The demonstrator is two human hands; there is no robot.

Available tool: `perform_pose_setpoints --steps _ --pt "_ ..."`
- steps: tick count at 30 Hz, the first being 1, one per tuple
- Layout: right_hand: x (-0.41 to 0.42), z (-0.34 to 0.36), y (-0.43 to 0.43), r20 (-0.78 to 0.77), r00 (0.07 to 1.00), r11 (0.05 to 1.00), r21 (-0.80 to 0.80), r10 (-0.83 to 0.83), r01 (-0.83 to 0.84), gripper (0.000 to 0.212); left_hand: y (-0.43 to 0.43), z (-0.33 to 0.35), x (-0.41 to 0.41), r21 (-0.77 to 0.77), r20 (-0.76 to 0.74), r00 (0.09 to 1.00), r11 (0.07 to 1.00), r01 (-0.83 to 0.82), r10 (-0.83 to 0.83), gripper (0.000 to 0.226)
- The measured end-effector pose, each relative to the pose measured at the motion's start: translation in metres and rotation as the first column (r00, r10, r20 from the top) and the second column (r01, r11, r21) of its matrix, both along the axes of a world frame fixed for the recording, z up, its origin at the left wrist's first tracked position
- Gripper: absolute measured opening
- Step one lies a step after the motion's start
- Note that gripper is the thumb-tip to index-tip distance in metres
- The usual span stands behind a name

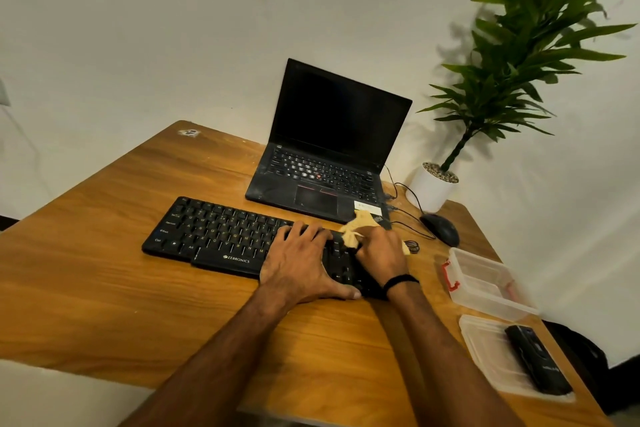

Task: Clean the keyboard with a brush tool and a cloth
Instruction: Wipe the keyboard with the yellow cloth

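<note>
A black Zebronics keyboard [214, 236] lies across the middle of the wooden table [104, 270], its right end covered by both of the person's hands. The left hand [298, 260] rests flat on the keys right of the centre, its fingers [294, 230] straight and spread apart, the thumb lying along the keyboard's near edge. The right hand [381, 253], with a black band [400, 281] round its wrist, sits on the keyboard's far right end, and its fingers are curled round a bunched pale yellow cloth [356, 224]. The cloth sticks up between the two hands and touches the keys.

Just behind the keyboard stands an open black laptop [332, 135] with a dark screen. To its right a black wired mouse [441, 227] lies on the table, near a white pot [429, 192] holding a tall green plant [519, 45]. A small dark ring-shaped thing [412, 247], too small to identify, lies just right of the right hand.

Along the table's right edge sits a clear plastic box [485, 284] with a red latch. Nearer the person, its flat clear lid [485, 350] carries a long black object [536, 360]; what it is cannot be told.
</note>
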State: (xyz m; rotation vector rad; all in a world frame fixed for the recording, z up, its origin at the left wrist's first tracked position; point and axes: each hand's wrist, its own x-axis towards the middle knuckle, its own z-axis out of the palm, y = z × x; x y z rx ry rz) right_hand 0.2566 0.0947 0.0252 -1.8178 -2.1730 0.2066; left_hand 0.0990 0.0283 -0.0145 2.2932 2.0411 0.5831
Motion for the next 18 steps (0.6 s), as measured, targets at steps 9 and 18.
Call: perform_pose_setpoints --steps 9,18 --pt "-0.021 -0.002 -0.016 -0.118 0.991 0.996 0.051 -0.067 0.073 0.021 0.0 0.0 0.002 0.002 -0.023 1.0 1.0 0.014 -0.014 0.125" --pt "0.019 0.005 -0.018 -0.049 0.994 0.995 0.025 -0.099 0.1 0.03 0.0 0.001 0.001 0.009 -0.025 1.0 1.0 -0.002 0.002 0.129"
